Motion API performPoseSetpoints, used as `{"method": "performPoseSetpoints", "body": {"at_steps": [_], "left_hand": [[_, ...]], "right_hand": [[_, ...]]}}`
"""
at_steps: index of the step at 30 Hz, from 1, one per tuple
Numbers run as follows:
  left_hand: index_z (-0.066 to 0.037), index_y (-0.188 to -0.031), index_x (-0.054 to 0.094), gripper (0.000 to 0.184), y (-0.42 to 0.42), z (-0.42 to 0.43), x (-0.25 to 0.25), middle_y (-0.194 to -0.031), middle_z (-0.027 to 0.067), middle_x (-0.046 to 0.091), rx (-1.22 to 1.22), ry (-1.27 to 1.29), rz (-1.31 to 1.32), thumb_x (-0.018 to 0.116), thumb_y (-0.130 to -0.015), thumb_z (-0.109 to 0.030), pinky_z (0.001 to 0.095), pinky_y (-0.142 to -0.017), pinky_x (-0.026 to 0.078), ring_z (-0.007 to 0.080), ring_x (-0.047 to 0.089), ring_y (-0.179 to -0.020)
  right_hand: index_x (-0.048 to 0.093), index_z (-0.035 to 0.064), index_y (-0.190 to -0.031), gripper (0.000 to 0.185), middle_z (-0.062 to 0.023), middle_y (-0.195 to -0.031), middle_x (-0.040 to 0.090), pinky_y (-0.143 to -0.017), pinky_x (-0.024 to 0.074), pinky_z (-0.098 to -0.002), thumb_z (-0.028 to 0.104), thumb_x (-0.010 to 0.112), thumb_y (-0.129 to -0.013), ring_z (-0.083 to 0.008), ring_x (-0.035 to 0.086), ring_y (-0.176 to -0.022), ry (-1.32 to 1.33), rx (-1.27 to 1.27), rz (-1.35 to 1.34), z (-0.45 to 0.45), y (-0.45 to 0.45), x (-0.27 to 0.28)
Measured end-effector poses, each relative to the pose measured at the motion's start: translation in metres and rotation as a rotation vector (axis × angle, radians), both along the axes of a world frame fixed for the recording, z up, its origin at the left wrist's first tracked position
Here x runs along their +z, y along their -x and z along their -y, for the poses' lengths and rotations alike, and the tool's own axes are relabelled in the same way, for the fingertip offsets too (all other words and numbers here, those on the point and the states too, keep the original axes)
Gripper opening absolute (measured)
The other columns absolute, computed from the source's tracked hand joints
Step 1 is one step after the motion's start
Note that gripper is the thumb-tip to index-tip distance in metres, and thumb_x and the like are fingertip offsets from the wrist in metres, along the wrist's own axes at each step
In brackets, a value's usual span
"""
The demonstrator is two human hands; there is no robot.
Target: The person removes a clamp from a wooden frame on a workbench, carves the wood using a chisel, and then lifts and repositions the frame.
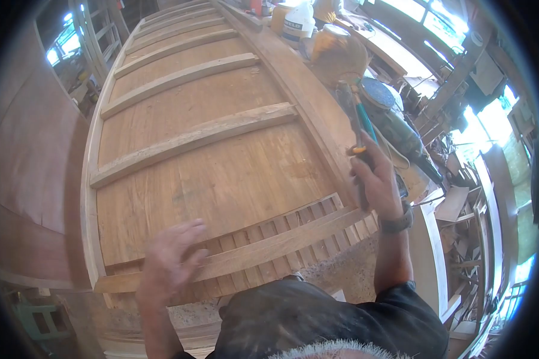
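A long wooden panel lies before me, with pale cross battens over it. At its near end runs a wooden rail beside a row of short, evenly spaced wooden slats. My left hand is over the left part of this rail, fingers apart and holding nothing; contact with the wood cannot be told. On the right, at the panel's edge, my right hand is closed round a chisel-like tool with a yellow collar and a grey blade pointing away. A teal stick-like handle lies just beyond.
Along the right side stand a white glue container, a brownish translucent jar, a round blue-grey lid and a dark power tool. Wood offcuts crowd the far right. A large wooden sheet stands at left.
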State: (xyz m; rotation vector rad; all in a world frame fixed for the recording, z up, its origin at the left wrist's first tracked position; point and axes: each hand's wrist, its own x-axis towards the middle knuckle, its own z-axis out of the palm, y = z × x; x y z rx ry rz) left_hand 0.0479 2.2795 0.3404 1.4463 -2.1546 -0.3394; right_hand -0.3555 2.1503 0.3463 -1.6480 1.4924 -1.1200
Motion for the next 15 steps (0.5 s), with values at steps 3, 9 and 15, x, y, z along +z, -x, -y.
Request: {"method": "performPoseSetpoints", "body": {"at_steps": [3, 9, 15], "left_hand": [[-0.004, -0.127, 0.067, 0.044, -0.023, -0.029, -0.007, -0.128, 0.0144, 0.069, 0.223, -0.122, -0.03, 0.077, -0.087, -0.018, 0.0428, -0.102, 0.049, 0.0322, 0.063, -0.122], [-0.001, -0.125, 0.068, 0.04, -0.026, -0.034, -0.017, -0.124, 0.0182, 0.071, 0.499, -0.219, -0.158, 0.072, -0.09, -0.02, 0.041, -0.103, 0.049, 0.0333, 0.066, -0.118], [0.0, -0.122, 0.069, 0.038, -0.026, -0.029, -0.024, -0.122, 0.0196, 0.071, 0.541, -0.254, -0.227, 0.072, -0.09, -0.021, 0.0406, -0.102, 0.049, 0.0341, 0.067, -0.118]], "right_hand": [[0.05, -0.0004, -0.146, 0.056, -0.0203, -0.115, 0.069, -0.09, 0.052, -0.0402, 0.012, 0.064, -0.093, -0.0307, 0.068, -0.103, 0.137, -0.116, -0.358, 0.024, 0.04, -0.02], [0.054, 0.0049, -0.144, 0.054, -0.0236, -0.121, 0.066, -0.1, 0.0465, -0.0468, 0.01, 0.065, -0.091, -0.0407, 0.062, -0.117, 0.056, -0.127, -0.694, 0.048, 0.079, -0.029], [0.057, 0.0038, -0.14, 0.051, -0.0215, -0.124, 0.065, -0.102, 0.0462, -0.046, 0.008, 0.065, -0.089, -0.0397, 0.062, -0.118, 0.08, -0.038, -0.674, 0.063, 0.091, -0.05]]}}
